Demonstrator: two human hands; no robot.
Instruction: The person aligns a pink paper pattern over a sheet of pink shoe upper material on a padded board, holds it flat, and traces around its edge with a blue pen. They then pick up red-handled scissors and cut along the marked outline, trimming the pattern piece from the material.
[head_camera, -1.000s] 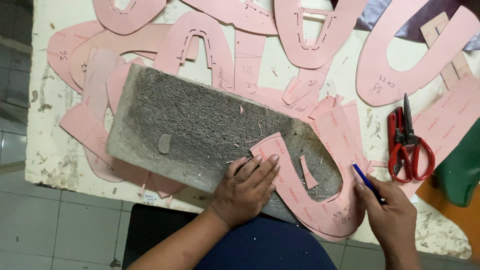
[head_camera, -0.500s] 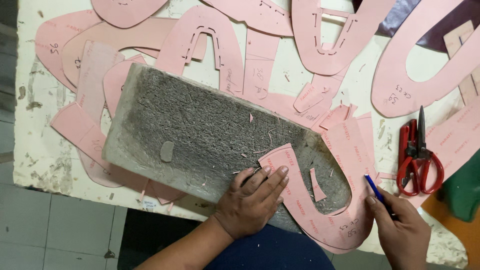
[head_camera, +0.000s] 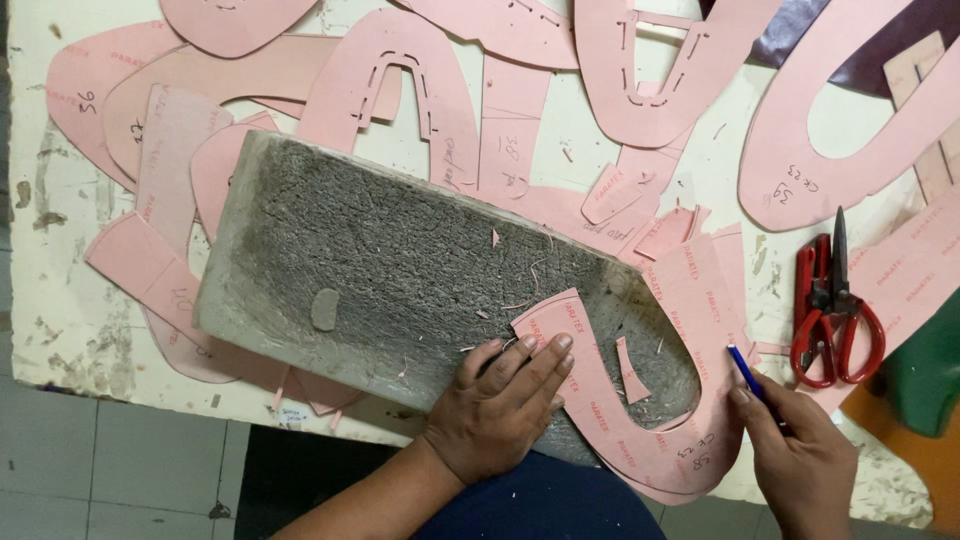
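My left hand (head_camera: 497, 405) lies flat, fingers spread, pressing a curved pink card pattern piece (head_camera: 600, 420) down on a grey scored cutting slab (head_camera: 400, 265). My right hand (head_camera: 800, 460) grips a blue pen (head_camera: 745, 372), its tip touching the right outer edge of the same pattern. A thin pink offcut (head_camera: 632, 370) lies on the slab inside the pattern's curve.
Several pink card pattern pieces (head_camera: 400, 95) cover the worn white table (head_camera: 60, 330). Red-handled scissors (head_camera: 835, 305) lie at the right, next to a green object (head_camera: 925, 375) at the table's right edge. Tiled floor shows below the table's front edge.
The view has shifted slightly. My right hand has moved the pen a little up along the pattern's right edge; my left hand stays pressed on the pattern.
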